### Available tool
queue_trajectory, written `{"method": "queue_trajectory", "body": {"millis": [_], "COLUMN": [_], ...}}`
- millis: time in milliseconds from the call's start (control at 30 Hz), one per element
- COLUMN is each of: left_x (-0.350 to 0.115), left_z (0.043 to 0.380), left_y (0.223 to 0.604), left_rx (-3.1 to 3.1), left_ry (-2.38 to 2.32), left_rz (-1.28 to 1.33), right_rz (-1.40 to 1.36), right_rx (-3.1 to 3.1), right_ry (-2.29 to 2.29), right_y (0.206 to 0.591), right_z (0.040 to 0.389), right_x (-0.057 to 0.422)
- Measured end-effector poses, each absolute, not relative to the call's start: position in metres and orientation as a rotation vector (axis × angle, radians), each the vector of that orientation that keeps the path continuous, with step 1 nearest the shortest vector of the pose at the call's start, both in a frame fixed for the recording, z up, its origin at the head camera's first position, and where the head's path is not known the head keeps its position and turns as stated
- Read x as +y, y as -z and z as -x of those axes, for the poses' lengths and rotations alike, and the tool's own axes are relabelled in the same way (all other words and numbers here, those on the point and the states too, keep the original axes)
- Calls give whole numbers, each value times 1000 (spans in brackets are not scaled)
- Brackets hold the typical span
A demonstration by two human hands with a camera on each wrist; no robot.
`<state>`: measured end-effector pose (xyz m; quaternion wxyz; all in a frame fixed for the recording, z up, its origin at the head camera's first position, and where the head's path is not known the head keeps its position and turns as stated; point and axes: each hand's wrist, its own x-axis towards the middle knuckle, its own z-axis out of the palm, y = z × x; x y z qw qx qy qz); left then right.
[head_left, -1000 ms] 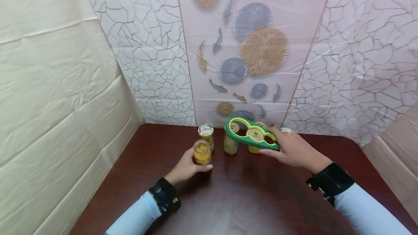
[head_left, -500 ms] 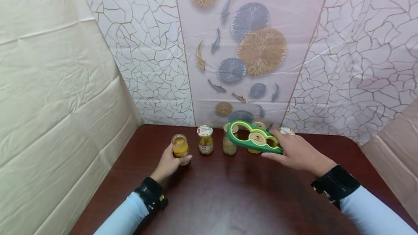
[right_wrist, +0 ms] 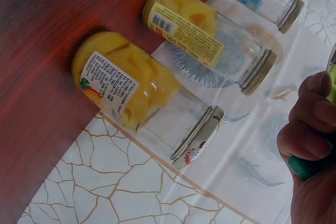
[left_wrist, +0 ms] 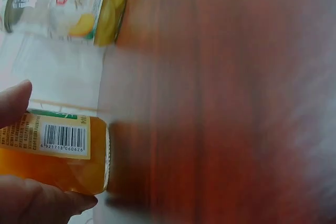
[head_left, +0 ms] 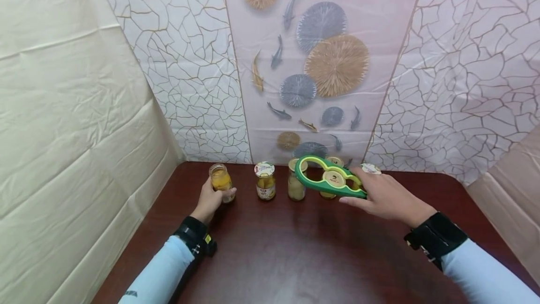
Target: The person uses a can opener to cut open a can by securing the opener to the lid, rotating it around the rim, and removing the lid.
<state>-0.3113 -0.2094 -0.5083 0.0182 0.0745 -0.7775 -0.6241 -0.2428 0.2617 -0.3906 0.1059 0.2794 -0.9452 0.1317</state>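
Observation:
My left hand grips a lidless glass jar of orange-yellow fruit at the left of the table. In the left wrist view, thumb and fingers lie on either side of this jar's barcode label; whether its base touches the table I cannot tell. My right hand holds a green and yellow multi-ring jar opener by one end, above the lidded jars on the right. One gold lid shows through the opener's ring. In the right wrist view, curled fingers hide most of the opener.
A fruit jar with a patterned white lid and a paler jar stand mid-row at the back. Another white patterned lid shows behind my right hand. Patterned cloth hangs behind the dark red table.
My left hand has carried the lidless jar leftward and slightly back, away from the white-lidded jar it partly covered. The right hand with the jar opener has barely shifted.

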Motion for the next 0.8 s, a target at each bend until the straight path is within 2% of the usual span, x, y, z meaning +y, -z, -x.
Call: {"method": "queue_trajectory", "body": {"millis": [333, 800], "left_x": [-217, -215], "left_z": [327, 328], "left_y": [507, 512], "left_rx": [-2480, -2482], "left_ry": [1955, 1903], "left_rz": [-152, -138], "right_rz": [-825, -868], "right_rx": [-2795, -2770], "right_ry": [-413, -421], "right_y": [394, 394], "right_z": [244, 247], "right_x": [262, 258]}}
